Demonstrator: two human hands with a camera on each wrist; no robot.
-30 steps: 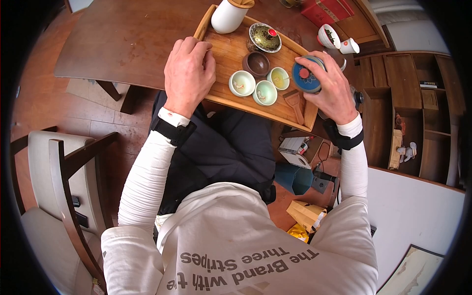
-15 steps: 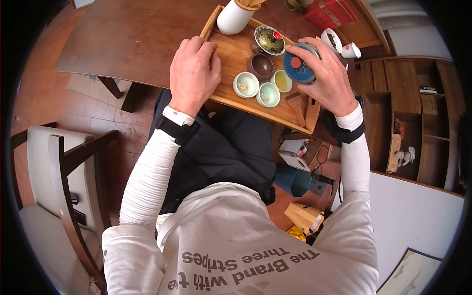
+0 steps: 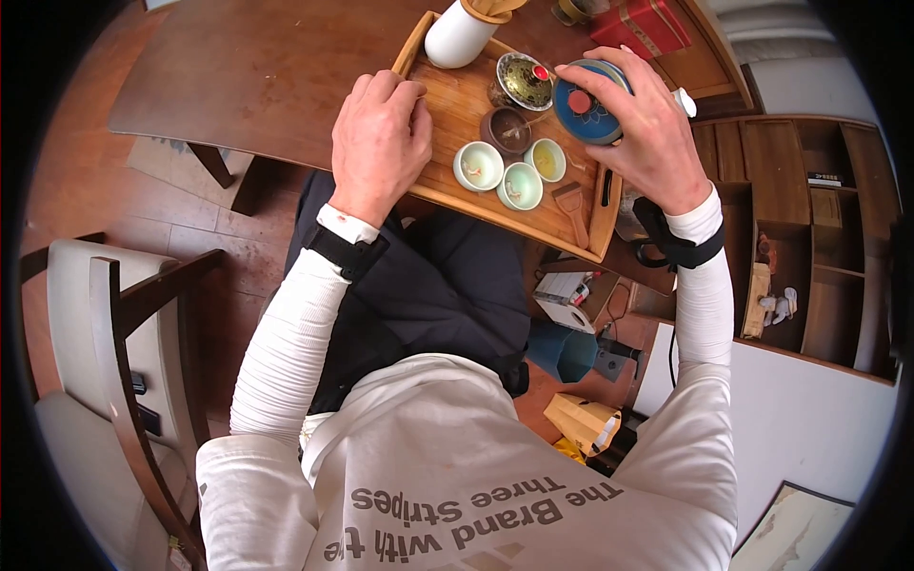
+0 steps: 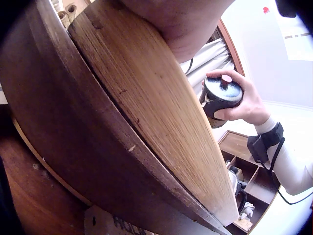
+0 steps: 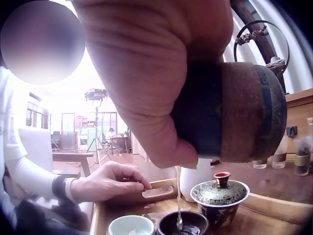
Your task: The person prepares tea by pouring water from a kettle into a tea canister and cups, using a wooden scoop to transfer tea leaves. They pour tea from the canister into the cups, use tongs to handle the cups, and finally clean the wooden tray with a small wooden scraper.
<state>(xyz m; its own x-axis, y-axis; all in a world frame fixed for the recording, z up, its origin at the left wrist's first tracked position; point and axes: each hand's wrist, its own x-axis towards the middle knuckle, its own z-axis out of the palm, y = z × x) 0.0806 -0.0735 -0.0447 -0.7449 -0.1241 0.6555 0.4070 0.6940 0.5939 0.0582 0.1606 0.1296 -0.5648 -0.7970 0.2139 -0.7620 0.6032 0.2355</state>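
Pot (image 3: 585, 121) tilts clear above brown cup's rim (image 3: 487, 133).

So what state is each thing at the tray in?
Blue pot, lidded, tilted, pouring
Brown cup, uncovered, liquid streaming in
Patterned cup, lidded
Right pale cup, uncovered, yellow liquid inside
Other two pale cups, uncovered
White holder, upright, tools inside
Brush-like tool, lying flat
Right hand, gripping blue pot
Left hand, at edge of tray
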